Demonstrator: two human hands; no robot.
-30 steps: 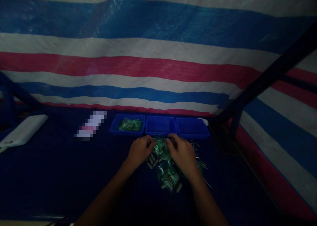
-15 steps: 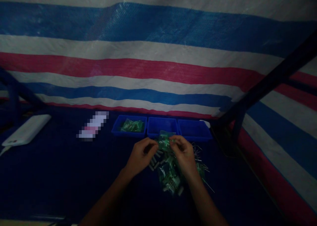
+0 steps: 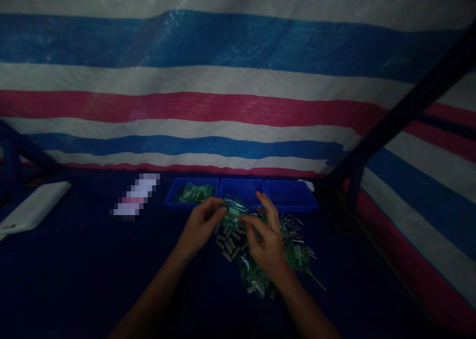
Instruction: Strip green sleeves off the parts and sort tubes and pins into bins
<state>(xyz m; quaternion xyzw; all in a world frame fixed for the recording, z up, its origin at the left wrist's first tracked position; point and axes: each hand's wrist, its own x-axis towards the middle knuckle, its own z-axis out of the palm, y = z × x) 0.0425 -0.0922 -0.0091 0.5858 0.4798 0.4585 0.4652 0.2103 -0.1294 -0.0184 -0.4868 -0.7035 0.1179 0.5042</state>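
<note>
My left hand (image 3: pixel 198 226) pinches the left edge of a small clear plastic bag (image 3: pixel 234 210) with green contents, held just in front of the blue trays. Beside the bag is my right hand (image 3: pixel 267 245), its fingers spread. One fingertip overlaps the bag's right side; whether it touches is unclear. Short grey cylindrical pieces (image 3: pixel 229 244) lie loose below the held bag. Another green-filled bag (image 3: pixel 255 277) lies under my right wrist, partly hidden. More green bagged pieces (image 3: pixel 299 255) and several thin metal rods (image 3: pixel 292 225) lie to the right.
Three blue trays stand in a row: the left tray (image 3: pixel 169 198) holds green bags, then come the middle tray (image 3: pixel 242 184) and right tray (image 3: pixel 292 195). A white device (image 3: pixel 35 207) and a blurred-out card-like item (image 3: pixel 136 195) lie left on the dark blue table (image 3: pixel 92 269). Striped sheeting (image 3: pixel 223 81) hangs behind.
The held bag has moved left and slightly down with my left hand. My right hand has let go of its right side and spread its fingers. The view has shifted a little.
</note>
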